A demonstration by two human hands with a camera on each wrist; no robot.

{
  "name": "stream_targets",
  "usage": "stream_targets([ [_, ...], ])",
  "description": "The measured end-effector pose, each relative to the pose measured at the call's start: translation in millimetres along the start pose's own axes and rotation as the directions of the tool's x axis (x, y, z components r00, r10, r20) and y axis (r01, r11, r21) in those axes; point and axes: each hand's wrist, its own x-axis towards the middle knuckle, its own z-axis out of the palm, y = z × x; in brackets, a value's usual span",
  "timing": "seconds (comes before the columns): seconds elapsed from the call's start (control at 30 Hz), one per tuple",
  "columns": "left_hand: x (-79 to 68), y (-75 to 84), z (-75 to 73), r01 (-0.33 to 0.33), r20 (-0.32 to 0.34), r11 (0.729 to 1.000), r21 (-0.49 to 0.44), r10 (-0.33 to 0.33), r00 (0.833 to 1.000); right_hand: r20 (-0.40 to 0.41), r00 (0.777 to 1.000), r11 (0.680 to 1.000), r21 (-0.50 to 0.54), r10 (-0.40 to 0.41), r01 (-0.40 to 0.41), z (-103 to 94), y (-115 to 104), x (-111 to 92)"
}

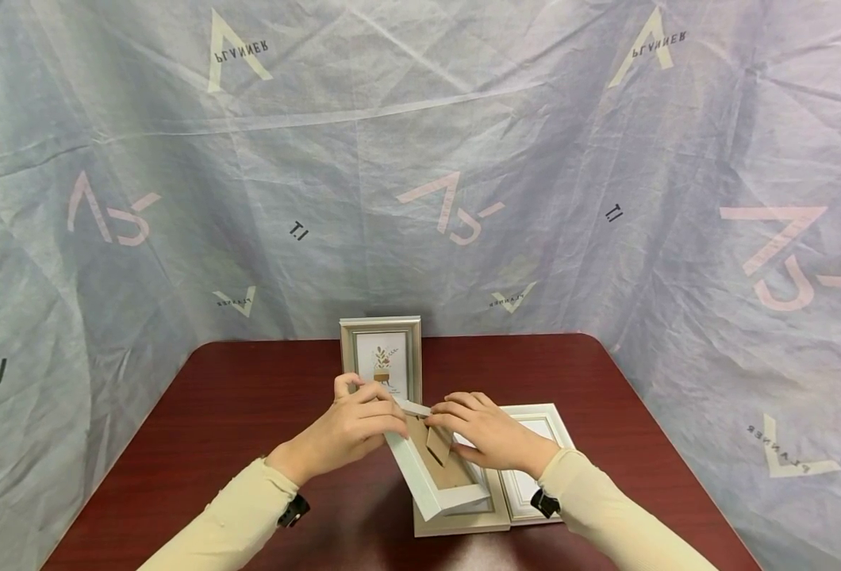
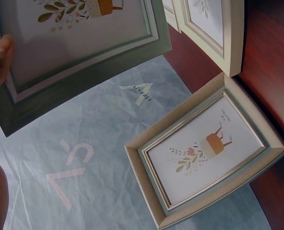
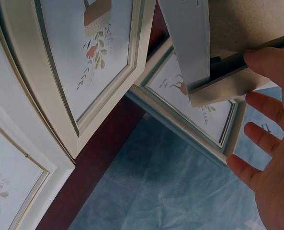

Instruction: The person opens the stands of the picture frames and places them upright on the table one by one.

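A light-coloured picture frame is held tilted above the table, its brown backing facing up in the head view. My left hand grips its upper left edge. In the left wrist view the underside of this picture frame shows a plant print, with a fingertip on its border. My right hand is at the hinged easel stand on the backing, which stands partly raised. Seen from the right wrist, the right hand pinches the stand at its edge, the other fingers spread below.
A champagne-coloured frame stands upright at the back of the dark red table. Under and right of the held frame are a cream frame and a white frame. A grey printed cloth hangs behind.
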Motion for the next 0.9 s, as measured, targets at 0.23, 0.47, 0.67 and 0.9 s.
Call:
stream_targets([
  [0.23,-1.2,0.9,-0.7,0.000,0.006,1.000,0.013,0.000,1.000,-0.010,1.000,1.000,0.004,-0.006,0.006,0.5,-0.3,0.0],
  [0.47,-1.6,0.6,-1.8,-0.005,0.000,1.000,0.029,0.005,1.000,0.004,1.000,1.000,-0.014,0.001,-0.001,-0.5,-1.2,1.1],
  [0.67,-1.7,0.1,-1.9,-0.004,-0.002,1.000,0.030,0.004,1.000,0.004,1.000,0.999,-0.037,0.017,-0.017,-3.5,-2.0,2.0],
  [0.9,-3.1,0.0,-1.4,-0.004,-0.001,1.000,0.030,0.004,1.000,-0.026,0.999,0.997,-0.064,0.036,-0.038,-7.1,-2.0,2.8],
])
